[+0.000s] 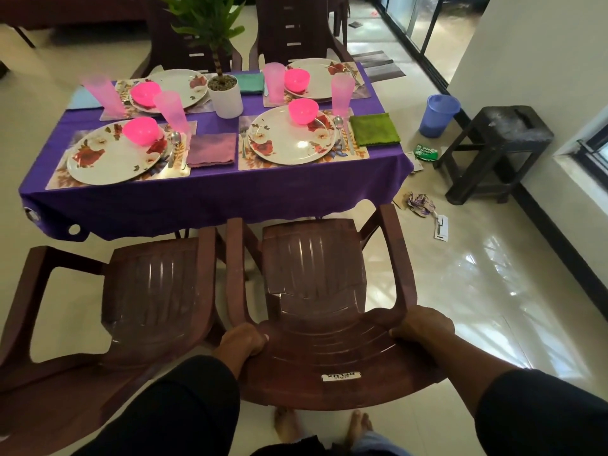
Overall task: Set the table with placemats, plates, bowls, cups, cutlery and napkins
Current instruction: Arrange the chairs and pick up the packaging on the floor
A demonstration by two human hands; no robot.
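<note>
Purple cloth covers the tabletop (210,199) at upper centre, carrying four placemats, four flowered plates, four pink bowls, four pink cups and four napkins. Both hands curl around a brown chair (316,291) back at the bottom: left hand (241,342), right hand (422,327).

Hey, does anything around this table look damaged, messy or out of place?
Yes. The brown chair that both hands grip, left hand and right hand, has a cracked seat near its back left corner. Crumpled paper and a green wrapper litter the floor right of the table.
</note>
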